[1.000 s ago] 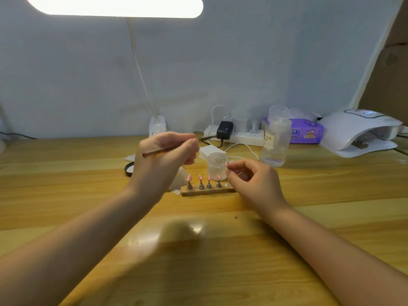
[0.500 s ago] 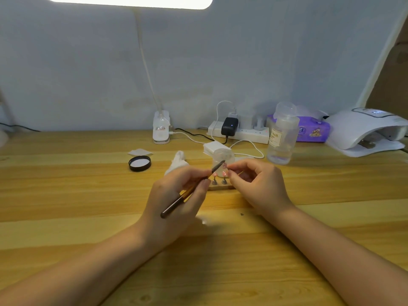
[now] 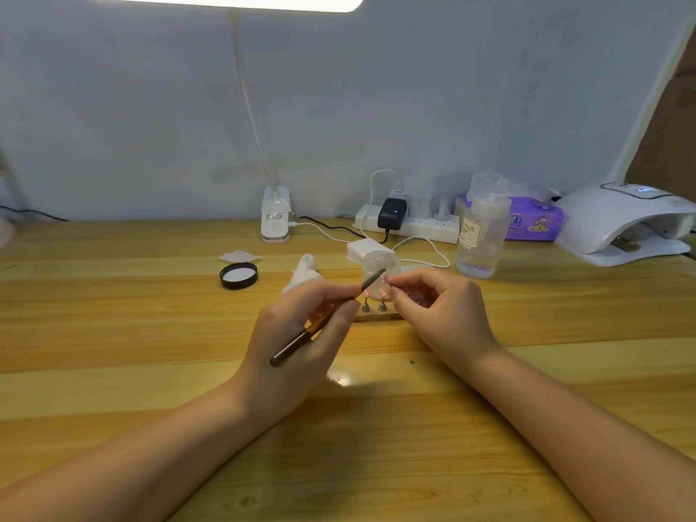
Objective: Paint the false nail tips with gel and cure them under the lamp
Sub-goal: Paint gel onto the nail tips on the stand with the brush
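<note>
My left hand [image 3: 301, 333] grips a thin brown brush [image 3: 324, 322], its dark tip up by a pink nail tip [image 3: 384, 281]. My right hand [image 3: 440, 310] pinches that tip's small stand between thumb and fingers. Two more pink tips on metal stands [image 3: 373, 301] sit in a wooden holder [image 3: 376, 316] on the table, partly hidden by both hands. Behind them stands a small clear jar [image 3: 378, 263]. The white curing lamp [image 3: 625, 224] sits at the far right.
A black jar lid [image 3: 238, 275] and a white pad [image 3: 238, 256] lie at the left. A crumpled white tissue [image 3: 305, 275], a clear liquid bottle [image 3: 480, 229], a power strip [image 3: 410, 222], a purple wipes pack [image 3: 534, 222] and the desk lamp's clip base [image 3: 276, 220] stand further back.
My left hand came down from above the holder and turned the brush so its tip points at the nail tip in my right hand. The view moved in closer.
</note>
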